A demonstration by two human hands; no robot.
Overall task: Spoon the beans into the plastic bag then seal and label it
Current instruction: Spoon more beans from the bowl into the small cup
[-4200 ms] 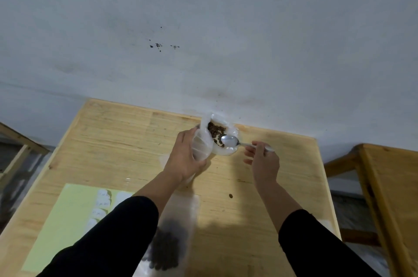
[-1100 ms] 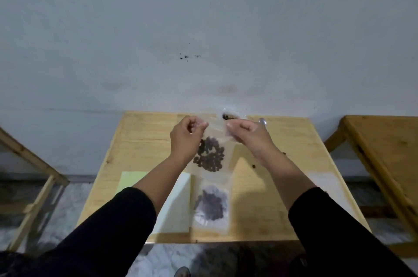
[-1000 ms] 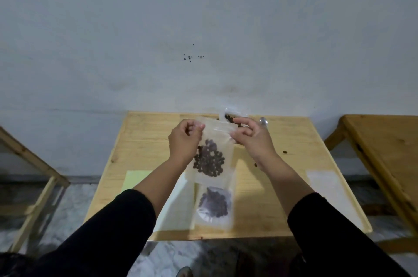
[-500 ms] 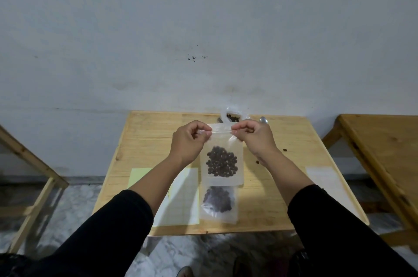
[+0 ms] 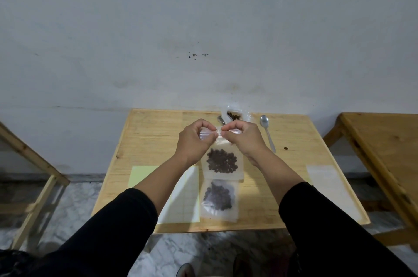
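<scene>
- Small clear plastic bag (image 5: 222,164) with a dark cluster of beans (image 5: 222,160) in its lower half, held upright in the air over the middle of the pale wooden table (image 5: 156,134), top edge pinched from both sides.
- Left hand (image 5: 195,140) curled at the top left corner, thumb and forefinger pinching the sealing strip.
- Right hand (image 5: 243,137) curled at the top, thumb and forefinger pinching the same strip, fingertips of the two hands almost meeting.
- Directly below, flat on the table near the front edge, a second clear bag of dark beans (image 5: 219,201).
- Just left of that, a pale yellow-green sheet with a white gridded sheet (image 5: 183,195) over it, partly hidden by the left forearm.
- Behind the hands, at the table's far edge, an open crumpled clear bag of brown beans (image 5: 234,114).
- Metal spoon (image 5: 267,131) lying right of the hands, bowl toward the wall; one loose bean (image 5: 285,148) just beyond its handle.
- White paper sheet (image 5: 323,176) near the right edge.
- Black sleeves (image 5: 108,231) on both arms; grey wall (image 5: 203,27) behind; further wooden tables (image 5: 384,140) at either side.
</scene>
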